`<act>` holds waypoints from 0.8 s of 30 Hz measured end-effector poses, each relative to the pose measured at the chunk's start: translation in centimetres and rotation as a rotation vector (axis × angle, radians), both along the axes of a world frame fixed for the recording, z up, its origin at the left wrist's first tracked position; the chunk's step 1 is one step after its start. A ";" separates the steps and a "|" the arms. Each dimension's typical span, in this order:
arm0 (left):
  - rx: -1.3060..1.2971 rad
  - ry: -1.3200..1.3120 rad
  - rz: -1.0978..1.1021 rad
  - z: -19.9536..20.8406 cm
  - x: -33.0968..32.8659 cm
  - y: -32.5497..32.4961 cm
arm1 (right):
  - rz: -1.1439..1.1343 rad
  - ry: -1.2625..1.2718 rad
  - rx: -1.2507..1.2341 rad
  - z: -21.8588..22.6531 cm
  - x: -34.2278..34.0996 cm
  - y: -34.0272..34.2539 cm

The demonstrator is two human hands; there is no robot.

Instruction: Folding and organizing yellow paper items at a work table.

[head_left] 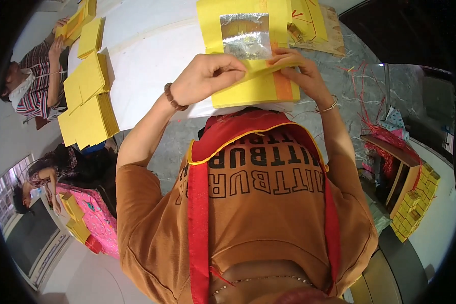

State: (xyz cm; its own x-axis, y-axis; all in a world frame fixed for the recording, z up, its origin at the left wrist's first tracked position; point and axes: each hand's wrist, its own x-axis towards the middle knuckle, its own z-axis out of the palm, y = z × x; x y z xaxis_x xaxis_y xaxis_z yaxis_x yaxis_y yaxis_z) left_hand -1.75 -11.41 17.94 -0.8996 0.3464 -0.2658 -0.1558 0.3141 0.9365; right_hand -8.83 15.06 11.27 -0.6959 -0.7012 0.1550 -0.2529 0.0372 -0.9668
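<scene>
In front of me on the white tabletop (152, 55) lies a pile of yellow paper sheets (228, 97) with an orange stripe down the right side. The top yellow paper sheet (210, 25) carries a silver foil square (245, 35). Its near edge is lifted and bent over toward the foil. My left hand (202, 78) is closed, pinching this raised edge near its left end between thumb and fingers. On the other end, by the orange stripe, my right hand (306, 76) grips the same edge, thumb below and fingers on top.
Stacks of yellow paper (93, 116) line the table's left side, where a person in a striped top (38, 83) handles more. Another person (45, 177) is by a pink cloth-covered table (93, 218). Red strings (365, 96) and yellow bundles (415, 202) lie at the right.
</scene>
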 end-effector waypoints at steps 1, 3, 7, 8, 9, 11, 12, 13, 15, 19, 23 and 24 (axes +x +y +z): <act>0.019 0.228 -0.114 0.4 -0.1 -0.5 | -0.018 -0.063 -0.034 -0.3 -0.2 -0.1; 0.036 0.461 -0.226 0.8 -0.3 -1.3 | -0.096 -0.214 -0.010 -0.5 0.1 0.0; -0.356 0.724 -0.183 -0.5 0.1 -2.0 | -0.142 -0.283 -0.052 -0.6 0.1 -0.2; -0.428 0.784 -0.217 -1.2 -0.2 -2.3 | -0.132 -0.281 -0.051 -0.3 -0.1 -0.2; -0.500 0.843 -0.251 -1.9 -0.4 -2.6 | -0.098 -0.057 -0.095 0.3 -0.3 -0.3; -0.530 0.898 -0.193 -0.4 0.6 -1.8 | -0.071 0.163 -0.135 2.0 -0.5 0.0; -0.619 0.985 -0.211 0.2 1.2 -1.8 | -0.062 0.419 0.015 3.3 -0.1 0.1; -0.702 1.074 -0.234 0.7 1.8 -1.6 | -0.057 0.676 0.172 4.4 0.5 0.3; -0.724 1.142 -0.242 0.7 3.2 -1.2 | -0.021 0.711 0.279 5.2 1.7 0.5; -0.613 1.025 -0.251 1.3 5.0 -0.6 | 0.082 0.785 0.454 6.3 3.4 0.2; -0.399 0.848 -0.090 1.3 5.1 -0.3 | 0.087 0.722 0.471 6.5 3.7 0.2; -0.400 0.848 -0.090 1.2 4.8 -0.5 | 0.070 0.662 0.459 6.4 3.6 0.0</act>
State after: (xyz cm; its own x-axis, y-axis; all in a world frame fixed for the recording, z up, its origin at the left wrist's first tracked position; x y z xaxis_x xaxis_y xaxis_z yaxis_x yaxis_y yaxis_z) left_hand 3.08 -11.92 19.18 -0.8219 0.4483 0.3515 0.5689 0.6146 0.5464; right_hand -5.20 15.04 17.68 -0.5129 -0.8336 0.2051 -0.7838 0.3572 -0.5081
